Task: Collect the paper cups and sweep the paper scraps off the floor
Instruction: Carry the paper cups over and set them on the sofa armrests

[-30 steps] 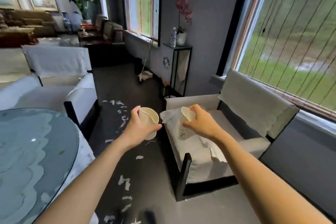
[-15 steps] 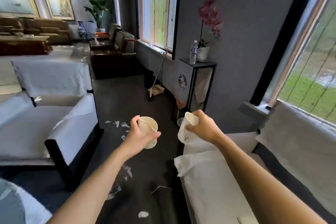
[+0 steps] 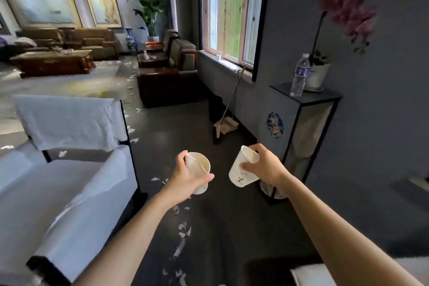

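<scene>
My left hand (image 3: 183,180) grips a white paper cup (image 3: 199,169) held upright, with what looks like a second cup nested inside it. My right hand (image 3: 267,167) holds another white paper cup (image 3: 242,170), tilted with its mouth up and to the right and a printed mark on its side. Both cups hang in the air above the dark floor. White paper scraps (image 3: 182,237) lie scattered on the floor below my left arm, and more paper scraps (image 3: 131,90) trail off toward the far sofas. A broom and dustpan (image 3: 226,123) lean against the wall under the window.
A white-covered armchair (image 3: 69,181) stands at the left. A black side stand (image 3: 301,127) at the right carries a water bottle (image 3: 299,75) and a potted orchid (image 3: 318,74). Brown armchairs (image 3: 167,74) and a coffee table (image 3: 52,61) stand farther back. Dark floor runs between the chairs.
The view has swung left and up, away from the armchair by the big window toward the room's length. Both hands keep hold of their cups at about the same height.
</scene>
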Available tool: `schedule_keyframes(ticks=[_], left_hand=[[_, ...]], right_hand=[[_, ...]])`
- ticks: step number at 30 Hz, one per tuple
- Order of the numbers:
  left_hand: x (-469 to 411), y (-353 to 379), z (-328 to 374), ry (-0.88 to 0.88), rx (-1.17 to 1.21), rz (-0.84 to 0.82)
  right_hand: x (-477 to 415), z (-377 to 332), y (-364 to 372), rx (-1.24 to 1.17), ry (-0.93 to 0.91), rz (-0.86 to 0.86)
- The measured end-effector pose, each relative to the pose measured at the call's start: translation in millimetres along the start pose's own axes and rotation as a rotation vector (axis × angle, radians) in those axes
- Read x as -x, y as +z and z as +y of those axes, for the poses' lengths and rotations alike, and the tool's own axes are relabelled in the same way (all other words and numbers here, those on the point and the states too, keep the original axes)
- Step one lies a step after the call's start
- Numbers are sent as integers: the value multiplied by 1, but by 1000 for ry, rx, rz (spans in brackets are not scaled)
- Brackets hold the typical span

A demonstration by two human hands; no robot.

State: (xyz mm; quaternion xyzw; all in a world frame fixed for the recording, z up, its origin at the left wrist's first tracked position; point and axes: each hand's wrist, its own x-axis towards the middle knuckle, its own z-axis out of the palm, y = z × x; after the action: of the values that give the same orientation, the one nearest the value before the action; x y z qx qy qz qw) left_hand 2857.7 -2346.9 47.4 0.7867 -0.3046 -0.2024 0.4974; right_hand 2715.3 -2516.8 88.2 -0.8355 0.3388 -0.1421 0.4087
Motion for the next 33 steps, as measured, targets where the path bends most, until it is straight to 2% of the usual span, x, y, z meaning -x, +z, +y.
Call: schedule_keyframes(ticks=[9, 14, 21, 27, 33], left_hand=[[-291, -23, 23, -11, 21, 7], [-433, -39, 11, -83, 18, 18], [-668, -52, -5, -34, 84, -13], [-847, -84, -2, -24, -34, -39], [-1013, -86, 0, -54, -32, -88]], right_hand=[[-302, -50, -25, 9, -19, 5], [-443, -66, -7, 17, -21, -65], [-666, -70, 40, 28, 9, -81], [-852, -98, 63, -6, -7, -103], [-1022, -99, 62, -36, 9, -78]])
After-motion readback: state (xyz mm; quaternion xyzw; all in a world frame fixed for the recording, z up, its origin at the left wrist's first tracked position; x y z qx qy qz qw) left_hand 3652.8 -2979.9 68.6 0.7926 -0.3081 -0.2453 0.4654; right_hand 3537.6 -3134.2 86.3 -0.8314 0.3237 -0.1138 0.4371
